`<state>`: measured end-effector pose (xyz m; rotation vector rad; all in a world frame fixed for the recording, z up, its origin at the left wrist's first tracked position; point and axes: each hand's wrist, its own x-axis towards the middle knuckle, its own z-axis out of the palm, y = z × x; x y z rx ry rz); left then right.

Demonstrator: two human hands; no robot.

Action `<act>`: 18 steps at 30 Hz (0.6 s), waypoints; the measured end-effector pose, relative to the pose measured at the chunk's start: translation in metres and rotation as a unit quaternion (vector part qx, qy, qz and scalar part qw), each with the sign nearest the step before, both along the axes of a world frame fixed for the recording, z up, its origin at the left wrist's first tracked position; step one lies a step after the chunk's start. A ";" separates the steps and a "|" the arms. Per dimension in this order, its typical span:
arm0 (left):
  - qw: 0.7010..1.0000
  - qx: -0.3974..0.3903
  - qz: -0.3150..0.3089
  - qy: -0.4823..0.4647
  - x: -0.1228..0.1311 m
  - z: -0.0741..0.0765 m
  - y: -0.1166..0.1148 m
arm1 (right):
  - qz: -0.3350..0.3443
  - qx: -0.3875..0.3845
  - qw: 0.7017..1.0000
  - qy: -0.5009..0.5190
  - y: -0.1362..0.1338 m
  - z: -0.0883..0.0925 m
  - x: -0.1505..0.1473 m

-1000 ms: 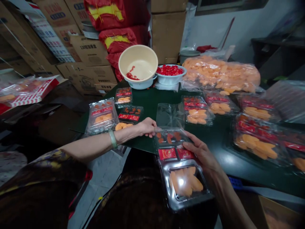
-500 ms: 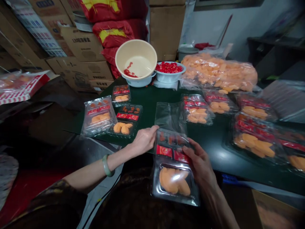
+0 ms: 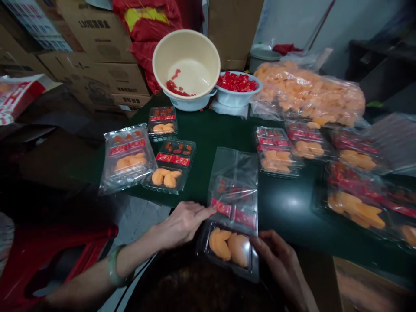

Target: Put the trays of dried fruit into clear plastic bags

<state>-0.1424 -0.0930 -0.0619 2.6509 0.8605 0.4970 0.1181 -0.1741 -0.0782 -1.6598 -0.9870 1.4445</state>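
Note:
A black plastic tray [image 3: 227, 249] holds orange dried fruit pieces at its near end, with red sachets and small red pieces further along. Its far part sits inside a clear plastic bag [image 3: 234, 167], and the fruit end sticks out. My right hand [image 3: 276, 260] grips the tray's near right corner. My left hand [image 3: 183, 225], with a green bangle [image 3: 113, 266] on the wrist, has its fingertips against the bag's left side by the sachets. Its thumb is hidden.
Several packed trays lie on the dark green table [image 3: 201, 134]. Behind them stand a beige basin [image 3: 186, 65] and a white bowl of red pieces [image 3: 237, 89]. A large bag of orange pieces [image 3: 308, 93] lies back right. Cardboard boxes and red sacks are stacked behind.
The clear bag now covers more of the tray, up over the red sachets. The tray has come nearer me, and my left hand has moved down along the bag's side.

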 end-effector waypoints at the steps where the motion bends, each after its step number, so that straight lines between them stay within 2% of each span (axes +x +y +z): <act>1: 1.000 -0.004 0.002 0.001 -0.003 -0.001 -0.007 | 0.050 0.002 0.998 -0.037 -0.005 0.000 0.006; 3: 1.000 -0.020 0.009 -0.013 -0.008 -0.004 -0.020 | 0.120 0.020 0.986 -0.112 -0.014 0.001 0.018; 5: 0.997 -0.055 0.032 -0.044 -0.009 -0.006 -0.027 | 0.134 0.103 0.964 -0.204 -0.013 0.002 0.026; 7: 0.990 -0.091 0.071 -0.081 -0.006 -0.006 -0.025 | 0.148 0.241 0.910 -0.301 -0.001 0.002 0.025; 9: 0.982 -0.114 0.106 -0.103 0.003 -0.004 -0.014 | 0.202 0.358 0.837 -0.361 0.022 0.000 0.014; 11: 0.981 -0.105 0.125 -0.103 0.012 -0.001 0.001 | 0.242 0.414 0.791 -0.380 0.050 -0.003 -0.002; 13: 0.985 -0.071 0.129 -0.087 0.018 0.000 0.013 | 0.222 0.440 0.782 -0.382 0.076 -0.007 -0.017; 16: 0.992 0.004 0.115 -0.045 0.025 -0.004 0.019 | 0.141 0.442 0.803 -0.375 0.106 -0.012 -0.034; 18: 0.993 0.038 0.113 -0.016 0.030 -0.009 0.016 | 0.112 0.425 0.813 -0.381 0.119 -0.014 -0.042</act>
